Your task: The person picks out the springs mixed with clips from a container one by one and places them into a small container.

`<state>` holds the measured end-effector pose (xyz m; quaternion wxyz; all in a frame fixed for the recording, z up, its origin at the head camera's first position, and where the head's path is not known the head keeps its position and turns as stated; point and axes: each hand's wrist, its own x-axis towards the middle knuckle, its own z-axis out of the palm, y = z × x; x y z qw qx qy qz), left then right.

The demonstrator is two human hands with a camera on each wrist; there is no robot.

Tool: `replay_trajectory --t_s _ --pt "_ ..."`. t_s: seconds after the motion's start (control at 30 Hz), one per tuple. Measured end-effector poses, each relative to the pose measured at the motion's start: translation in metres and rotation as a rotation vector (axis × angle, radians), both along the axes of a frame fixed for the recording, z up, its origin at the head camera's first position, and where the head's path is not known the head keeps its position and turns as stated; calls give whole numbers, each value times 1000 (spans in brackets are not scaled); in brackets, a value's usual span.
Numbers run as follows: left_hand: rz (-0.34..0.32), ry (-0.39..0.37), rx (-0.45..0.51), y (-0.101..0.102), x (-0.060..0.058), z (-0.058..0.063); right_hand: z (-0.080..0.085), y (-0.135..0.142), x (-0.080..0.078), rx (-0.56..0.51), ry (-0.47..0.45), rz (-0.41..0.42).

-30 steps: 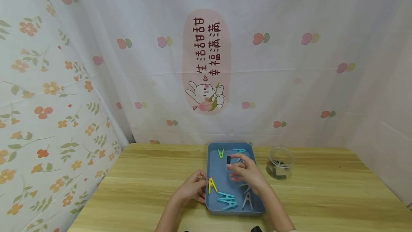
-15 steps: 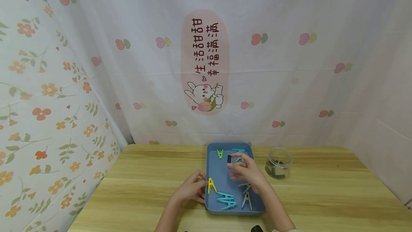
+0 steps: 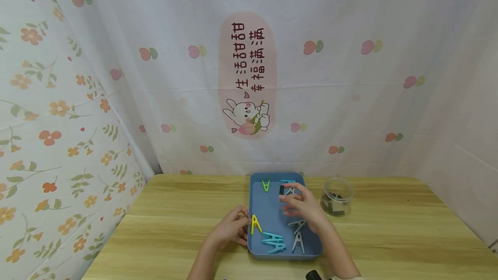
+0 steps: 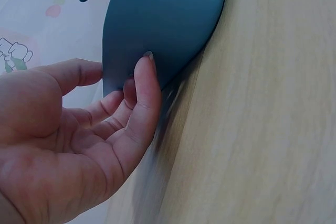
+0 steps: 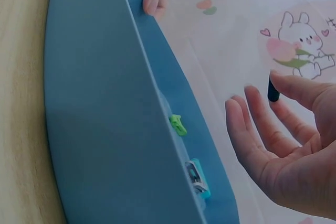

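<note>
My right hand [image 3: 305,206] pinches a small dark green ridged piece [image 3: 282,190] between thumb and fingertip, above the right side of the blue tray [image 3: 268,204]. In the right wrist view, the piece [image 5: 273,88] stands roughly upright and the other fingers are loosely bent. My left hand [image 3: 231,227] grips the tray's left wall, thumb at the rim and fingers against the outside, as the left wrist view shows. Beside that hand, a yellow clothespin [image 3: 255,224] lies inside the tray. Blue clothespins [image 3: 274,242], grey ones [image 3: 298,243] and a green one [image 3: 266,186] also lie in it.
A clear round tub [image 3: 337,197] holding several dark pieces stands right of the tray, beyond my right hand. The wooden table [image 3: 186,211] ends at a printed curtain [image 3: 330,98] behind the tray.
My right hand has shifted slightly right over the tray, carrying the dark green piece. The left hand keeps its grip on the tray wall.
</note>
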<state>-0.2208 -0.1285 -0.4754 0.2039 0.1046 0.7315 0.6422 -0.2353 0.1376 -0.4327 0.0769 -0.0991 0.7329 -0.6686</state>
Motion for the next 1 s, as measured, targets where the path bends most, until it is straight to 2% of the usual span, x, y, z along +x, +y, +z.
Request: replay_trajectory --t_s 0.5,1.0 --pt "10 10 13 1 2 2 7 10 0 20 -27 -85" --pt "6 3 4 1 4 4 9 20 -1 13 -19 -129"
